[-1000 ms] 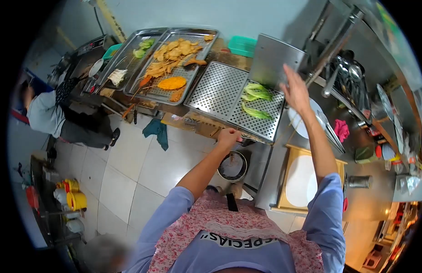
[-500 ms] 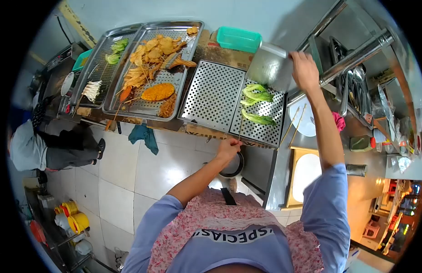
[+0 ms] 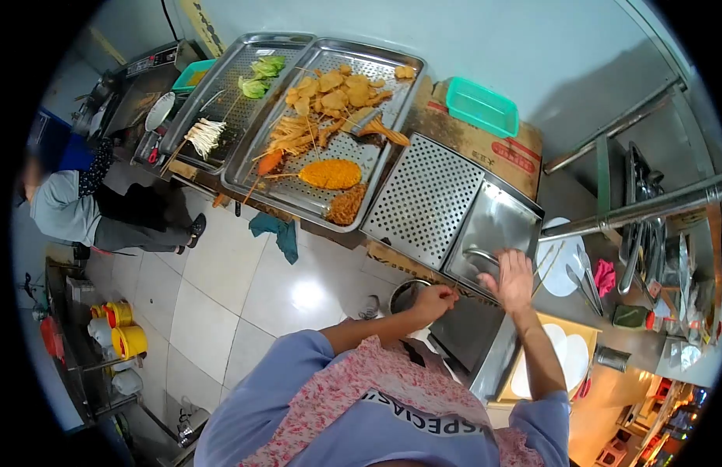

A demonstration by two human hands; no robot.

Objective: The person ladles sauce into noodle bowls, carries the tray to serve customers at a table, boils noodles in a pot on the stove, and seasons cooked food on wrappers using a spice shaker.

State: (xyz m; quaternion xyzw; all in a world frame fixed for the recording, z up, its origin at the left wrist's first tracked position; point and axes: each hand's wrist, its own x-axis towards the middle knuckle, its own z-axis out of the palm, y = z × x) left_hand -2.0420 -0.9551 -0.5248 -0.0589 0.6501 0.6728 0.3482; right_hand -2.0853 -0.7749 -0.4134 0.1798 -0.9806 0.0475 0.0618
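Note:
A shiny metal lid [image 3: 497,220] with a curved handle [image 3: 480,255] lies flat over the right section of the perforated metal tray [image 3: 427,204]. My right hand [image 3: 511,279] rests by the handle at the lid's near end, fingers extended and thumb apart. At the tray's front edge, my left hand [image 3: 436,302] is closed in a pinch, where it held the stick of a lettuce skewer a moment ago. The lid hides the lettuce leaves, and the stick hardly shows.
Left of the grill, a large tray [image 3: 412,89] holds fried skewers; another tray [image 3: 221,105] has enoki and lettuce. A green basket [image 3: 483,107] stands behind. Metal rails [image 3: 657,204], a white plate [image 3: 562,268] and a wooden tray [image 3: 591,331] are at right. A person [image 3: 73,210] is far left.
The lid, raised before in my right hand, has come down flat over the lettuce. My right hand has moved toward me. The view has shifted, and my left hand stays pinched at the front edge.

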